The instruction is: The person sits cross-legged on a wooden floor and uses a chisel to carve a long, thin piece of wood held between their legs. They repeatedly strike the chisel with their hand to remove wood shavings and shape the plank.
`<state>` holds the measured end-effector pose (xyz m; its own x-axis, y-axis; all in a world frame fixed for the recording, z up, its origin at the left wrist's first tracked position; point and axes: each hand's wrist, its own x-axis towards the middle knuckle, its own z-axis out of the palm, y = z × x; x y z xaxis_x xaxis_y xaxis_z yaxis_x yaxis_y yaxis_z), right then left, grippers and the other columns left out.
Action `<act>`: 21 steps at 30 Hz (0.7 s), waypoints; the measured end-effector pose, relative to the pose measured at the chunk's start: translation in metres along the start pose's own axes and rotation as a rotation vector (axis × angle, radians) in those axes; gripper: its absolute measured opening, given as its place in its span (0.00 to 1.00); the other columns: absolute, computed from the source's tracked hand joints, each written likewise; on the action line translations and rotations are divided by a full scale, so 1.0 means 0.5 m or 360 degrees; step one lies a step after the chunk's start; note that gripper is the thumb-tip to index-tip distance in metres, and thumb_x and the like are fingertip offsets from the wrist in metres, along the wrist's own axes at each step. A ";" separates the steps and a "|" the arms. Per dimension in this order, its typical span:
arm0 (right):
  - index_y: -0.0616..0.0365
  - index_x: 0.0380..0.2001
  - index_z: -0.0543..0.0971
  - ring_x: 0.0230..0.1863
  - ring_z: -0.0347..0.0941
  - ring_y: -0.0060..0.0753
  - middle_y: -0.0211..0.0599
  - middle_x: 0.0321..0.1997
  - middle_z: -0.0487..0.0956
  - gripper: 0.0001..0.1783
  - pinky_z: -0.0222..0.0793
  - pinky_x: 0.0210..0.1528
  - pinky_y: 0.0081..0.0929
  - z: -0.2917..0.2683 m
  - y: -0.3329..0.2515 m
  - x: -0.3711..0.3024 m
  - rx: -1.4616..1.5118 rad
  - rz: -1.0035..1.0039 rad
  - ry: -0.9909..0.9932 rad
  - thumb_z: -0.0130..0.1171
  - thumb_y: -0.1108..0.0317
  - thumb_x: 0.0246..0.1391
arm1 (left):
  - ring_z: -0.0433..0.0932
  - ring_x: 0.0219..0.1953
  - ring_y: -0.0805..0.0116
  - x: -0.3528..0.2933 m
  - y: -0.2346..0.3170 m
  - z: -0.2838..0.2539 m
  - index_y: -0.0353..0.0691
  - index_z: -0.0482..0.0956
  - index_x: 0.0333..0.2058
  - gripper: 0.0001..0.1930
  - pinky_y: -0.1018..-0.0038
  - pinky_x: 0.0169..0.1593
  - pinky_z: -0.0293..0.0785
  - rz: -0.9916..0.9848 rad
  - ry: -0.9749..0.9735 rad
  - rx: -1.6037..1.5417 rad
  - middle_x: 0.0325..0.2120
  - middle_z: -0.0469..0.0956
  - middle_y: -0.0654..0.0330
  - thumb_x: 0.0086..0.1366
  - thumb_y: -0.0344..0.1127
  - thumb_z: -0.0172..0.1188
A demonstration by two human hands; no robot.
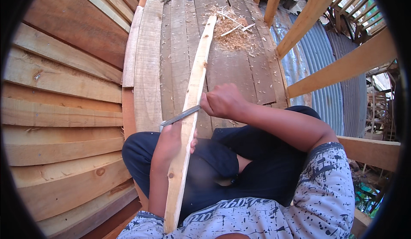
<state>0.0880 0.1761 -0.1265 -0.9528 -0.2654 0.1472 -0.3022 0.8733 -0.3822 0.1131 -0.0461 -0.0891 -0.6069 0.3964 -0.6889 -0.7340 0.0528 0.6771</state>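
A long, pale wooden strip (195, 83) with dark knots runs away from my lap across the plank floor. My left hand (172, 138) is wrapped around its near half, with fingertips showing at the strip's right edge. Across the strip, just beyond that hand, lies a narrow grey metal blade (182, 115), slanting up to the right. My right hand (224, 102) is closed in a fist at the blade's right end; any handle is hidden inside the fist. The blade's other end reaches past the strip's left edge, close above my left hand.
Curled wood shavings (233, 35) are heaped near the strip's far end on the plank floor (177, 59). A board wall (64, 110) rises at the left. Wooden rails (342, 63) stand at the right, with corrugated metal sheets (323, 68) beyond.
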 end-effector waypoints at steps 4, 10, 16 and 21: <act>0.56 0.10 0.76 0.16 0.74 0.57 0.50 0.13 0.75 0.28 0.71 0.22 0.51 0.027 0.102 0.038 -0.0097 0.0124 0.0173 0.46 0.57 0.61 | 0.73 0.20 0.68 0.003 -0.002 0.006 0.32 0.68 0.44 0.24 0.70 0.22 0.74 0.0063 -0.0041 -0.0015 0.25 0.74 0.55 0.78 0.52 0.36; 0.58 0.17 0.78 0.20 0.76 0.58 0.54 0.17 0.77 0.25 0.72 0.27 0.53 -0.001 0.031 0.023 0.0015 0.0307 -0.0087 0.45 0.56 0.62 | 0.73 0.20 0.67 -0.003 -0.007 -0.002 0.32 0.68 0.44 0.24 0.70 0.22 0.74 0.0055 -0.0013 -0.0055 0.25 0.74 0.54 0.78 0.52 0.36; 0.58 0.19 0.80 0.21 0.76 0.57 0.53 0.19 0.78 0.24 0.72 0.27 0.52 0.045 0.106 0.063 0.0007 0.0436 0.0051 0.47 0.55 0.61 | 0.73 0.20 0.67 0.004 -0.010 -0.004 0.32 0.67 0.44 0.23 0.70 0.22 0.73 0.0077 -0.0068 -0.0013 0.25 0.73 0.54 0.78 0.51 0.35; 0.59 0.15 0.80 0.20 0.77 0.57 0.52 0.19 0.78 0.25 0.73 0.27 0.50 -0.002 0.049 0.052 -0.0144 0.0256 0.0063 0.48 0.55 0.60 | 0.73 0.20 0.67 0.004 -0.009 -0.009 0.33 0.67 0.45 0.23 0.70 0.22 0.74 0.0089 -0.0046 -0.0066 0.25 0.73 0.54 0.78 0.51 0.35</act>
<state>0.0556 0.1909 -0.1311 -0.9863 -0.1047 0.1272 -0.1407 0.9368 -0.3205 0.1138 -0.0494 -0.0947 -0.6389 0.4240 -0.6419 -0.7115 -0.0083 0.7027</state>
